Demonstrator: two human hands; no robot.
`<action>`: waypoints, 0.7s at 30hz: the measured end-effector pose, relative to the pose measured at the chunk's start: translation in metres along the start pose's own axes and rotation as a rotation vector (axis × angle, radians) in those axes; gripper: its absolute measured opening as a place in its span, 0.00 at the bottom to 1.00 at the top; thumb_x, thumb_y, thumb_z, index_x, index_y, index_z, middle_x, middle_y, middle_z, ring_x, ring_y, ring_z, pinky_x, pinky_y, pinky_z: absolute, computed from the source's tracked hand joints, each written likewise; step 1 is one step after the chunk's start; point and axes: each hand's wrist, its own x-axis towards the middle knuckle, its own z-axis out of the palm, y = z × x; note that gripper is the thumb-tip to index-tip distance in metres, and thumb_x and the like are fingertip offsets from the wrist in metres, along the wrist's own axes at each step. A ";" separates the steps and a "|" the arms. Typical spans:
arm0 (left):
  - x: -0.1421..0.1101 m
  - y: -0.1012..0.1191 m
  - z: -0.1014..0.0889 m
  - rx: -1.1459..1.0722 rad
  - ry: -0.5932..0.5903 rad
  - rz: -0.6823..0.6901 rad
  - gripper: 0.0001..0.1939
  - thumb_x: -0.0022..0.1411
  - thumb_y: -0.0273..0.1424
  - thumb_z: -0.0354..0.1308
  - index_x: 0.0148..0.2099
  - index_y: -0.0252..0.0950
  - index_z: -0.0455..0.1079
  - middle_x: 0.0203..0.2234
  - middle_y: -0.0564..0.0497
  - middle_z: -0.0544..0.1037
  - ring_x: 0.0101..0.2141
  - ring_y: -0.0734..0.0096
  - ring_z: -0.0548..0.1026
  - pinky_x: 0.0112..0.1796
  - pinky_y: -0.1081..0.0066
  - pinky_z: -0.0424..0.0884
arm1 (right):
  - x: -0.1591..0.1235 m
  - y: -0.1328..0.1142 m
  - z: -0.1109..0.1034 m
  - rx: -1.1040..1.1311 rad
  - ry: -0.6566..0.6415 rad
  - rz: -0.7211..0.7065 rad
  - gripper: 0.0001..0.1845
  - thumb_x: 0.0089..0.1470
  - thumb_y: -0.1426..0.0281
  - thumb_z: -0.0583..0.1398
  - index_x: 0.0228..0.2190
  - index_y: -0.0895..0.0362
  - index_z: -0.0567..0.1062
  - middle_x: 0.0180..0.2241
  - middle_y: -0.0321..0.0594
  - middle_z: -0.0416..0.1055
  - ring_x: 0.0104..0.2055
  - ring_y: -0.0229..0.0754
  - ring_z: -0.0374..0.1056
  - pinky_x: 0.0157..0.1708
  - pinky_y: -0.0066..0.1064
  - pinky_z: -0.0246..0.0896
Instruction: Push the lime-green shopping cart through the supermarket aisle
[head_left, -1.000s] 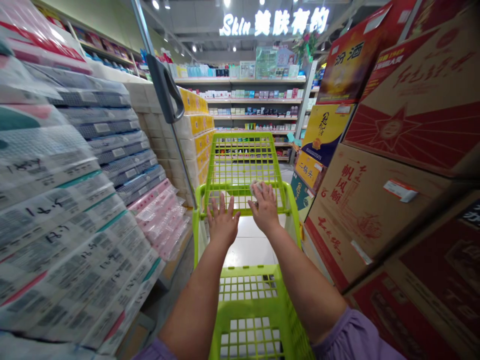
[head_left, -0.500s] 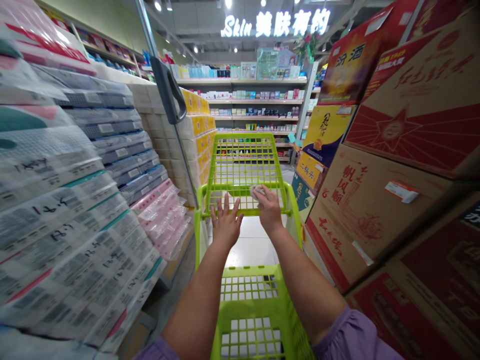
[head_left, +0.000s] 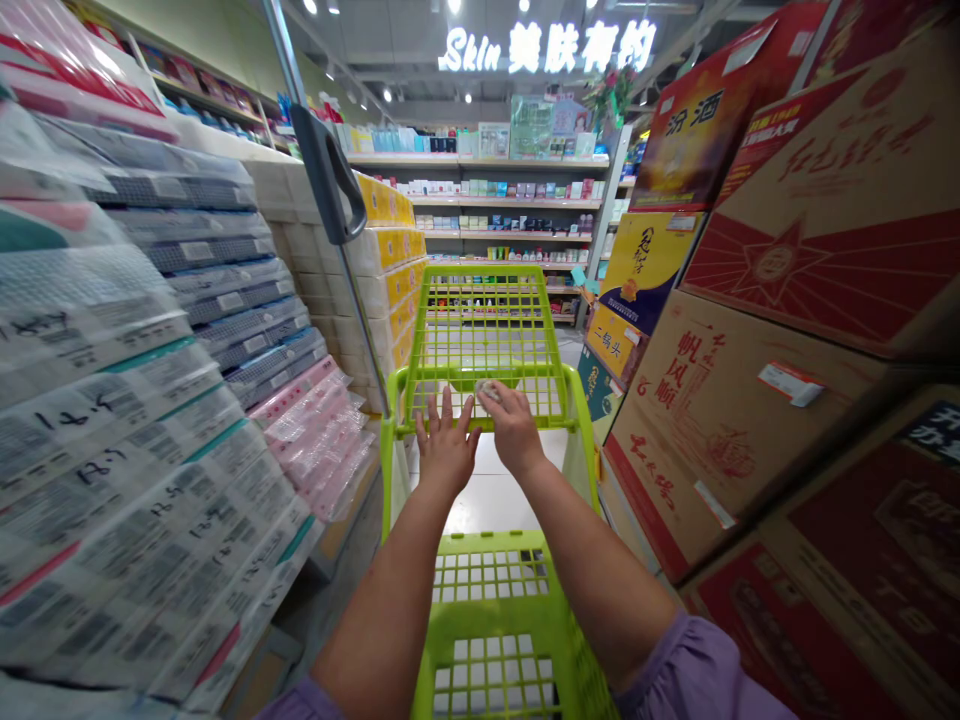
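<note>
In front of me stands a lime-green plastic shopping basket trolley (head_left: 480,612), with a raised grid panel (head_left: 486,312) at its far end. My left hand (head_left: 447,450) lies with fingers spread on the lower left part of that panel. A small pale crumpled cloth (head_left: 489,391) is pinched in the fingers of my right hand (head_left: 516,428), against the grid just right of my left hand. Left of the panel a grey handle (head_left: 330,178) on a metal pole leans upward. White floor tiles show through the grid.
Wrapped packs of paper goods (head_left: 135,470) are piled along the left, with yellow-and-white packs (head_left: 394,270) farther back. Cardboard drink cartons (head_left: 739,400) are stacked close on the right. Shelves of small boxed goods (head_left: 480,188) stand ahead under a lit sign (head_left: 547,47).
My right hand has moved left across the panel with the cloth, closer to my left hand. The left hand stays spread on the grid. The whole view has shifted slightly.
</note>
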 end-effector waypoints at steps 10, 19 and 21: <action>-0.001 -0.001 0.001 0.001 0.009 0.013 0.27 0.68 0.38 0.47 0.67 0.45 0.54 0.69 0.44 0.42 0.67 0.49 0.38 0.62 0.44 0.40 | 0.000 0.003 -0.001 0.030 0.001 0.090 0.28 0.55 0.81 0.50 0.53 0.52 0.73 0.57 0.45 0.65 0.56 0.49 0.60 0.57 0.47 0.59; -0.001 0.000 0.000 0.008 0.009 0.017 0.27 0.68 0.37 0.47 0.67 0.44 0.54 0.69 0.44 0.41 0.67 0.48 0.38 0.62 0.44 0.40 | 0.002 0.008 -0.007 -0.002 0.058 0.209 0.29 0.53 0.84 0.49 0.53 0.54 0.73 0.58 0.47 0.64 0.57 0.50 0.58 0.58 0.47 0.56; -0.001 0.001 0.000 0.019 0.012 0.011 0.27 0.67 0.37 0.48 0.67 0.44 0.54 0.69 0.44 0.41 0.67 0.49 0.38 0.62 0.44 0.40 | 0.001 0.004 -0.005 0.034 -0.016 0.136 0.28 0.54 0.83 0.50 0.52 0.52 0.73 0.57 0.45 0.65 0.57 0.49 0.59 0.58 0.45 0.57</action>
